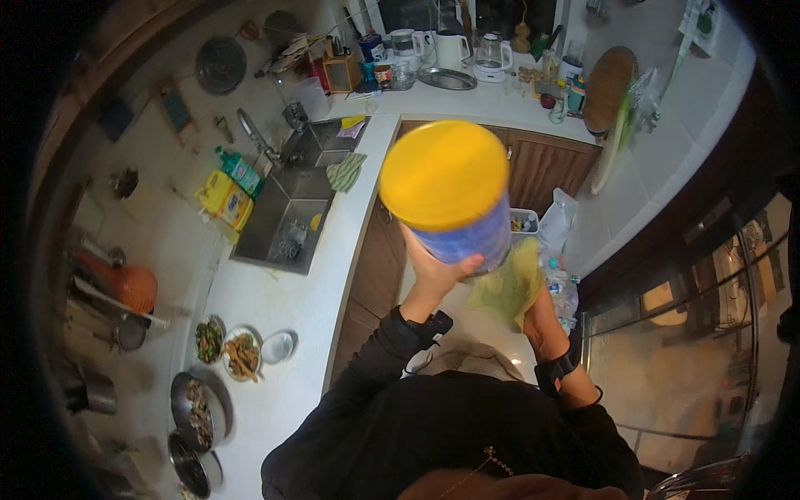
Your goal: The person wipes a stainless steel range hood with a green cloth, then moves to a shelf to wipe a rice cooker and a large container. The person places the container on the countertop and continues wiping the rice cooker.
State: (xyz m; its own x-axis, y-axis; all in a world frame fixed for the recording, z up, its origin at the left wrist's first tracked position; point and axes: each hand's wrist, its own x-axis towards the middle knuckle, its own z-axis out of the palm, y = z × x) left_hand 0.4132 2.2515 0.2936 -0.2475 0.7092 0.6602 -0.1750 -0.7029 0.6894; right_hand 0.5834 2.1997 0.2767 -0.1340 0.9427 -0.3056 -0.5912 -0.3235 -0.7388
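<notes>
A large blue can with a yellow lid (445, 175) is raised in front of me, tilted and slightly blurred. My left hand (434, 265) grips it low on its side, the thumb across the front. Below and to the right of the can hangs a yellow-green cloth (512, 284). My right hand (534, 300) is at this cloth and seems to hold it, though the cloth hides most of the fingers. Dark straps or bands are on both wrists.
On the left counter (300, 306) stand dishes of food (242, 353) and metal pans (199, 412). Beyond them is a double sink (287, 219) with bottles (228, 200) beside it. Kettles (451, 50) and an oval metal tray (447, 79) line the back counter. Plastic bottles (559, 284) lie at the right.
</notes>
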